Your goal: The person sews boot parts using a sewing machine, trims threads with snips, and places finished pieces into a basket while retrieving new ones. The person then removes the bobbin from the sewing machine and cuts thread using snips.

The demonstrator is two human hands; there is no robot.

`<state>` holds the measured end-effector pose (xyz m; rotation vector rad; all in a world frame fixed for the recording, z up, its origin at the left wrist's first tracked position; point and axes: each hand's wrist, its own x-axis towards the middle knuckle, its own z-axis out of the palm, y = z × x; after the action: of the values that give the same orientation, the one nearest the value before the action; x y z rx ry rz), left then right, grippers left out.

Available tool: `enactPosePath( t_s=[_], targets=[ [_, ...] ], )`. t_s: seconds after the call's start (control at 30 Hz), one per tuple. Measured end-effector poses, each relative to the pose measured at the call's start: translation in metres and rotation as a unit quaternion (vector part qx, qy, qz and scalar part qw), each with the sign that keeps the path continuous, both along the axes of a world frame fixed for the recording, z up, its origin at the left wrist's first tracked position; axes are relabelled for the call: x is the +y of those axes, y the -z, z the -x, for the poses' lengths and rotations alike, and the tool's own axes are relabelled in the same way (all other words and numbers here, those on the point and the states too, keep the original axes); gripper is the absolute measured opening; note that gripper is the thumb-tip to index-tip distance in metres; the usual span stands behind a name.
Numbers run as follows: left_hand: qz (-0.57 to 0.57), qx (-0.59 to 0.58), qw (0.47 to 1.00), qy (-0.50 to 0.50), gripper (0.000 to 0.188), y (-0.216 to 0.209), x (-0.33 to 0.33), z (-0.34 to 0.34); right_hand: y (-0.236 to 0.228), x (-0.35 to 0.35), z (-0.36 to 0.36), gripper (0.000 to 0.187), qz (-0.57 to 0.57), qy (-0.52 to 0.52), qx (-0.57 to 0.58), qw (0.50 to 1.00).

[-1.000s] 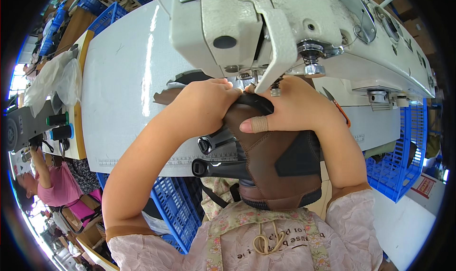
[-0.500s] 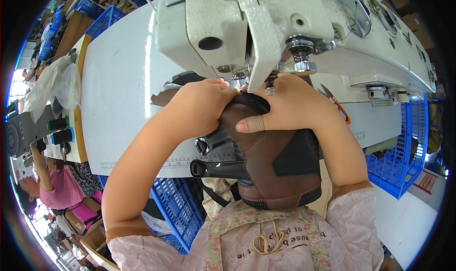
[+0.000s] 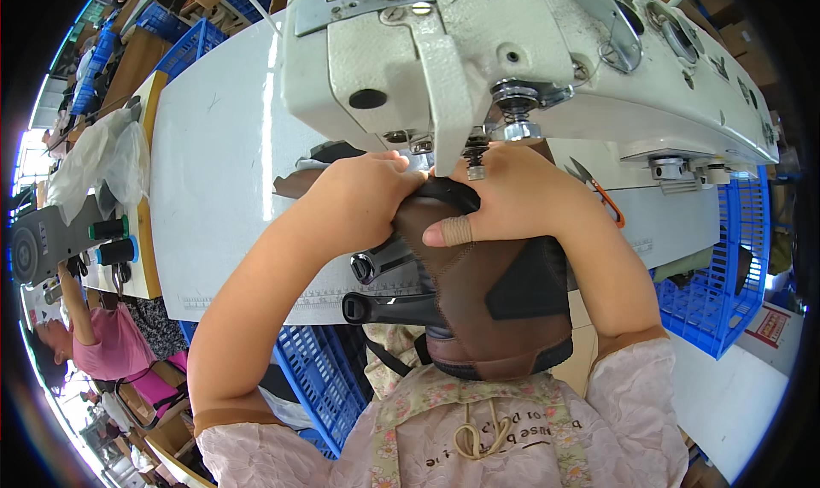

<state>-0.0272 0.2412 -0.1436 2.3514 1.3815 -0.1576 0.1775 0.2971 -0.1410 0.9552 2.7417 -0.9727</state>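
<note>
A brown leather boot (image 3: 504, 266) with a black side panel and black buckle straps (image 3: 393, 307) lies under the head of a white sewing machine (image 3: 384, 69). My left hand (image 3: 363, 199) grips the boot's far left edge, its fingertips close to the needle area. My right hand (image 3: 521, 193) clasps the boot from the right, with its taped thumb (image 3: 446, 232) lying on the brown leather and its fingers partly hidden behind the machine's parts. The needle itself does not show. Beside my left hand, brown and black leather pieces (image 3: 299, 183) rest on the table.
Orange-handled scissors (image 3: 608, 204) lie right of my right hand. Blue crates stand at the right (image 3: 713, 274) and below the table's front edge (image 3: 320, 385). Far left, another person (image 3: 107, 334) works near thread spools (image 3: 115, 250) and plastic bags (image 3: 94, 159).
The machine head sits slightly lower and further left in view. My hands keep their hold on the boot, which has shifted only slightly.
</note>
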Motion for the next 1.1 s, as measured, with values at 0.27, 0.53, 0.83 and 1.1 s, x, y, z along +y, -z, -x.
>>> enactPosePath(
  t_s=[0.27,0.53,0.83,1.1],
  targets=[
    [-0.035,0.010,0.999,0.015,0.052,0.005,-0.004,0.001,0.007,-0.004,-0.024,0.082,-0.100,-0.009,0.078,0.992],
    [-0.033,0.022,0.999,-0.011,0.052,0.004,-0.002,0.002,-0.002,0.001,-0.021,0.082,-0.052,0.000,0.031,0.998],
    [-0.011,0.024,0.997,-0.071,0.040,-0.007,0.005,-0.002,-0.013,0.009,-0.012,0.095,0.029,0.033,-0.107,0.993],
    [-0.042,0.007,0.994,-0.105,0.035,-0.001,0.006,0.004,-0.015,0.019,-0.008,0.097,0.103,0.048,-0.119,0.986]
  ],
)
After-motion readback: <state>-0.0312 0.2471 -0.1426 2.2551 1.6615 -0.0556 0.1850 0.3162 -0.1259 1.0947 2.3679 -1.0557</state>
